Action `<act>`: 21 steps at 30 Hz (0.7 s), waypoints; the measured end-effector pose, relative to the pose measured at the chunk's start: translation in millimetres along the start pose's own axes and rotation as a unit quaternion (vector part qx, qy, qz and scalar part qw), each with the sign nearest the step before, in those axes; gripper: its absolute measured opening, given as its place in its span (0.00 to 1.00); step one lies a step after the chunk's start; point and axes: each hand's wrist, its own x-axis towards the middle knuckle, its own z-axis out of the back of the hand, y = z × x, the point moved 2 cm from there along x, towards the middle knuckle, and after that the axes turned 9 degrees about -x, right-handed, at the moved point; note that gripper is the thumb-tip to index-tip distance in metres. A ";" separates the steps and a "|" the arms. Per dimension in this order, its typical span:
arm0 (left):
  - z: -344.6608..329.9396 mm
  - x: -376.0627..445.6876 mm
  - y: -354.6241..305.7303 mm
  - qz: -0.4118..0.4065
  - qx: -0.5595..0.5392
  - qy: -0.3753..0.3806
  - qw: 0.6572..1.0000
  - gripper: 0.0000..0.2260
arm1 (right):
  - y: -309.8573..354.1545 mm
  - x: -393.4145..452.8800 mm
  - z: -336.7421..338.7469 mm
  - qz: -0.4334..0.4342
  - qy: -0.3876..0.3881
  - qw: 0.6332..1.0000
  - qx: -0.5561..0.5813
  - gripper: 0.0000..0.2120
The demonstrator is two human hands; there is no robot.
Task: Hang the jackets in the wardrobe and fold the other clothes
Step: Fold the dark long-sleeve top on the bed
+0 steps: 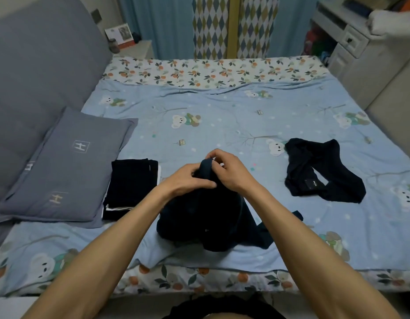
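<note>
A dark navy garment [206, 222] hangs bunched over the bed's near edge, lifted at its top. My left hand [187, 180] grips its upper part from the left, and my right hand [231, 171] pinches a band of the same cloth from the right. The two hands touch each other. A folded stack of dark clothes [130, 187] with a white layer showing lies to the left. Another dark garment [321, 171] with a small label lies spread out unfolded to the right.
The bed [222, 116] has a light blue bear-print cover. A grey pillow [68, 166] lies at the left against a grey padded headboard [33, 70]. Curtains [213, 26] hang at the far side. A white cabinet [351, 47] stands at the back right.
</note>
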 end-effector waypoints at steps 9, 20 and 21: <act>0.5 7.3 -12.6 -0.090 0.118 -0.236 0.960 0.09 | -30.4 -3.5 20.9 -0.010 0.008 0.989 -0.147 0.12; 10.6 25.1 -17.1 -0.065 0.332 -0.281 0.898 0.06 | -37.5 0.4 45.4 -0.218 -0.077 0.963 -0.139 0.12; 14.2 28.1 -16.9 -0.053 0.357 -0.273 0.892 0.06 | -35.8 2.6 51.0 -0.220 -0.090 0.964 -0.123 0.13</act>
